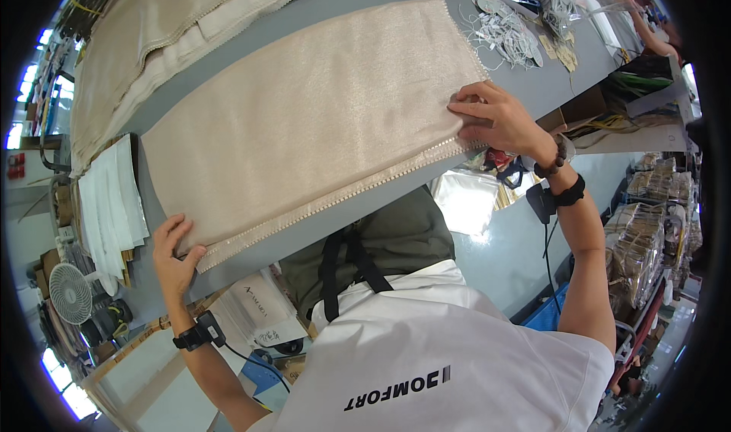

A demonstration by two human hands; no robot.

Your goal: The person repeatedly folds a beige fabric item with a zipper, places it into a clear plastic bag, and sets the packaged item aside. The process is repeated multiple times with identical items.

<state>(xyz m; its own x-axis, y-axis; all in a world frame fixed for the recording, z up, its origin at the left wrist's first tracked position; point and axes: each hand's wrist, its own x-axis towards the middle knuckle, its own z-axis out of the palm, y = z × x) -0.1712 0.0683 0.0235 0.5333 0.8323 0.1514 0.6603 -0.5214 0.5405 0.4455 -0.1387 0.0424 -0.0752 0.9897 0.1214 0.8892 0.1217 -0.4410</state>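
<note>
A folded beige cloth (308, 112) with a faint sheen lies flat across the grey table (268, 243) before me. White beaded or toothed trim runs along its near hem and its right edge. My left hand (174, 252) is at the near left corner, thumb by the hem and fingers on the cloth's left edge. At the near right end, my right hand (497, 118) rests thumb and fingertips on the cloth, a little above the trimmed hem. The thumb and fingers of each hand are slightly apart. Whether either hand pinches the cloth is unclear.
More beige trimmed cloth (165, 38) is heaped at the far left. White sheets (114, 198) are stacked left, beside a fan (71, 292). Stringed tags (502, 29) lie far right. Clear plastic bags (465, 198) sit below the table's right edge. Wrapped bundles (642, 243) stand on a cart.
</note>
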